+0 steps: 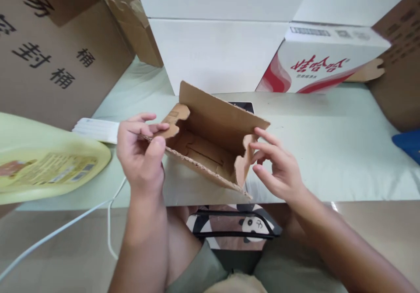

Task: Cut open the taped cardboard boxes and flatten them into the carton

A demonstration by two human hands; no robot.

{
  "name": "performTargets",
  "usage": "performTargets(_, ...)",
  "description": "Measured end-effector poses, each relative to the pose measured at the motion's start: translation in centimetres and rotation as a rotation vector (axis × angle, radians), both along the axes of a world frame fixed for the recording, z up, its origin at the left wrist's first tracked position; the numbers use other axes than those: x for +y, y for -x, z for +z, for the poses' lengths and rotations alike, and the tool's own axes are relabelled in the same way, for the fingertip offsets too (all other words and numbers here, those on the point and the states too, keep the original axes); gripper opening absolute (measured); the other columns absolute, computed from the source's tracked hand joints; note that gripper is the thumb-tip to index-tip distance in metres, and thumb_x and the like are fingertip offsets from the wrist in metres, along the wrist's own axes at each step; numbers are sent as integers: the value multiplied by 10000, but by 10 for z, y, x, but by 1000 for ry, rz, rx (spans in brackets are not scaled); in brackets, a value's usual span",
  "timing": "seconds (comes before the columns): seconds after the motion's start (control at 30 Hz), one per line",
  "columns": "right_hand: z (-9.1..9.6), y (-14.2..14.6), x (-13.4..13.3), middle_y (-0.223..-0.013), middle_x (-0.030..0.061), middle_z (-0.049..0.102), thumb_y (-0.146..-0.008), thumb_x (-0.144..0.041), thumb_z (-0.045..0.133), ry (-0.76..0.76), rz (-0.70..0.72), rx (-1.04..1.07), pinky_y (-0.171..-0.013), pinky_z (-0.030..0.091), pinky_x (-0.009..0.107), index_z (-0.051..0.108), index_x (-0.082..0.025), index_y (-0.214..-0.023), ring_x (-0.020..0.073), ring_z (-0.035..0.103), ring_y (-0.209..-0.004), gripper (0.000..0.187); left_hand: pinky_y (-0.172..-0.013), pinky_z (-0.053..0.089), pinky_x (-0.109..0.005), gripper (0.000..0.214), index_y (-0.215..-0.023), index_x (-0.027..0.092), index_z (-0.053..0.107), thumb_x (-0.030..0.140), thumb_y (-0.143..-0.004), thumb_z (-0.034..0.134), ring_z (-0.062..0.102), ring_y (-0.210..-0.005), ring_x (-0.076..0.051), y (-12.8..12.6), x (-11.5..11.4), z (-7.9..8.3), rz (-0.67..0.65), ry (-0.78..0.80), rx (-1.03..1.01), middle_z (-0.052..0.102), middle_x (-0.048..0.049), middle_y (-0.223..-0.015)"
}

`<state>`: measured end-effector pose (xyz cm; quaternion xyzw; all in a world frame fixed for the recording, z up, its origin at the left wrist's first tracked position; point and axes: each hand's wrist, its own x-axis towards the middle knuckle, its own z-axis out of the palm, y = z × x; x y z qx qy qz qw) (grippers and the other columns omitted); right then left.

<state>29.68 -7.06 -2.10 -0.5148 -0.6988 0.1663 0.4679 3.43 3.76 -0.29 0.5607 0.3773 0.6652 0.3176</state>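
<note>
A small brown cardboard box (205,151), its top open and its inside showing, sits tilted in front of me. My left hand (141,148) grips the box's left corner, thumb at the near wall's edge and fingers over the notched left flap (172,120). On the other side, my right hand (275,162) has its fingers apart, with fingertips against the notched right flap (243,159) and close to the far wall's corner. The right thumb stands off the near side. A crease line shows on the box's floor.
A pale green cloth (328,153) covers the table. Large white boxes (216,52) and a red-and-white carton (315,61) stand behind. At left are a big brown carton (65,35), a yellow package (52,162), a white power strip (96,129) and a white cable (65,225).
</note>
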Motion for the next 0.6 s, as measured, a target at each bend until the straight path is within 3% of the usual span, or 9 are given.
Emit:
performTargets(0.07,-8,2,5,-1436,125,572,-956,-335,697,-92,-150,-34,-667,620,375,672,-312,-1230,157,671,-768,275,-836,576,-382,285,-899,275,532,416,-817,766,697,-984,-212,-5,0,-1,-25,59,65,609,3,-955)
performTargets(0.17,-20,4,9,-1465,127,497,-894,-484,748,-130,-304,49,-801,633,445,506,-394,-1433,252,667,-1016,597,-770,561,-373,347,-1047,301,536,469,-851,767,684,-1016,-212,-12,-1,-5,-16,52,150,650,-11,-1061)
performTargets(0.23,-24,2,9,-1492,125,518,-917,-516,704,-67,-249,126,-945,620,493,345,-424,-1551,300,636,-1225,734,-887,565,-412,360,-1112,309,556,444,-861,776,670,-1126,-227,-15,-1,-8,-23,-1,199,658,-18,-1150)
performTargets(0.27,-25,0,8,-1478,115,554,-948,-490,669,-35,-185,144,-1012,599,513,354,-425,-1551,306,619,-1290,683,-982,550,-443,366,-1127,310,577,433,-854,788,651,-1208,-243,-17,0,-10,-22,-27,228,653,-22,-1191)
performTargets(0.37,-22,-6,3,-1387,93,639,-1006,-392,589,-6,-17,147,-1087,564,533,608,-381,-1371,315,626,-1321,365,-1213,424,-525,371,-1129,296,668,432,-817,816,538,-1421,-306,-18,2,-13,-6,-40,337,612,-46,-1355)
performTargets(0.5,-20,-12,-6,-1349,93,647,-1029,-438,527,-7,55,187,-1017,601,505,710,-354,-1283,316,666,-1245,324,-1300,332,-556,265,-1071,277,783,454,-876,760,511,-1442,-346,-19,1,-18,-43,-12,457,565,-75,-1479)
performTargets(0.6,-27,-14,-9,-1406,76,626,-1029,-458,537,-4,45,207,-1102,548,511,664,-385,-1363,311,622,-1319,365,-1311,318,-542,198,-1018,309,824,447,-941,704,500,-1445,-336,-21,-1,-21,-83,-14,496,571,-55,-1479)
